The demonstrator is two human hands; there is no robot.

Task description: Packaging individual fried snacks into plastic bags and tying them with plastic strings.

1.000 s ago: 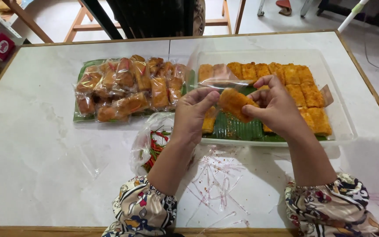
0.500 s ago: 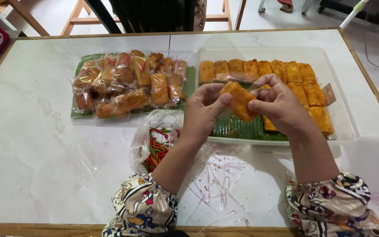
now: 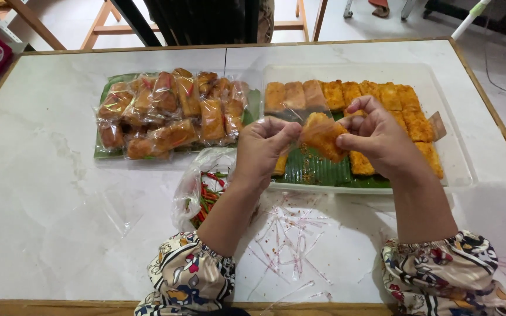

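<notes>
My right hand (image 3: 379, 137) grips an orange fried cake (image 3: 323, 137) that sits inside a clear plastic wrapper (image 3: 303, 114). My left hand (image 3: 265, 146) pinches the wrapper's edge beside the cake. Both hands hover over a clear tray (image 3: 455, 149) lined with green banana leaf (image 3: 314, 167), where several unwrapped fried cakes (image 3: 376, 93) lie in rows. To the left, a pile of wrapped cakes (image 3: 171, 114) rests on another banana leaf.
A clear bag of red and green chillies (image 3: 203, 193) lies by my left forearm. Loose clear wrappers with red print (image 3: 291, 240) lie at the table's near edge. Wooden chair legs (image 3: 112, 9) stand beyond the white marble table (image 3: 42, 205).
My hands have lifted slightly and the cake has slid deeper into the wrapper; my left hand now pinches the wrapper edge tighter.
</notes>
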